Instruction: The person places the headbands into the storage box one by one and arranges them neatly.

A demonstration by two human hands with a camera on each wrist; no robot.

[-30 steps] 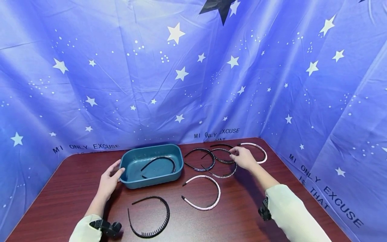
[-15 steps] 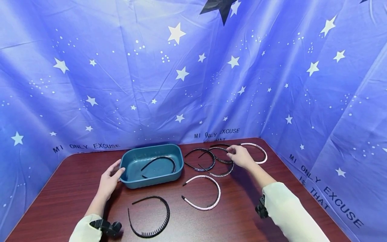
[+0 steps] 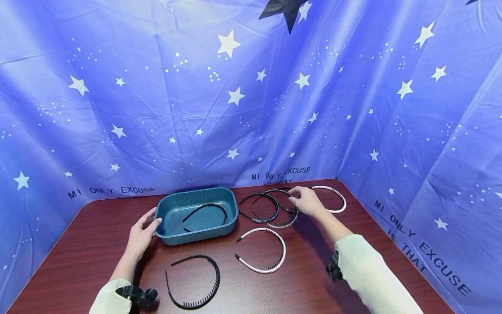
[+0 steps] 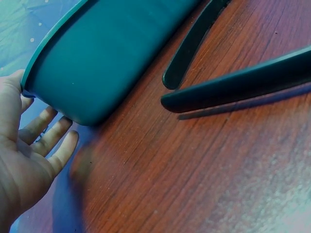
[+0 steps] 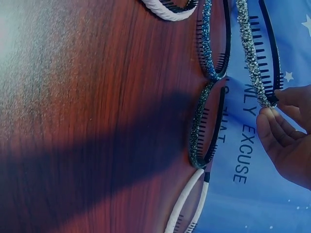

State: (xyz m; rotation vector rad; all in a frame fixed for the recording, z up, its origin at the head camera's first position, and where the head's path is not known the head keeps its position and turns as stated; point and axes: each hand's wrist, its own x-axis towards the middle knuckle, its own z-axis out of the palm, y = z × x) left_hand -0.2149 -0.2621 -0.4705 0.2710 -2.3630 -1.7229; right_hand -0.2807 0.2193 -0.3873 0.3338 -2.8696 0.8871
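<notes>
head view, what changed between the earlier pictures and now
The right hand has moved left, toward the tub, carrying the silver glittery headband it pinches. Nothing was visibly let go. Unchanged: the left hand at the tub's rim, the headband in the tub, the near black headband and the near pink headband.

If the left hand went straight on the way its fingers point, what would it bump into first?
The teal tub, most likely: the left hand is right against its end, with no clear gap, though depth is hard to judge.
</notes>
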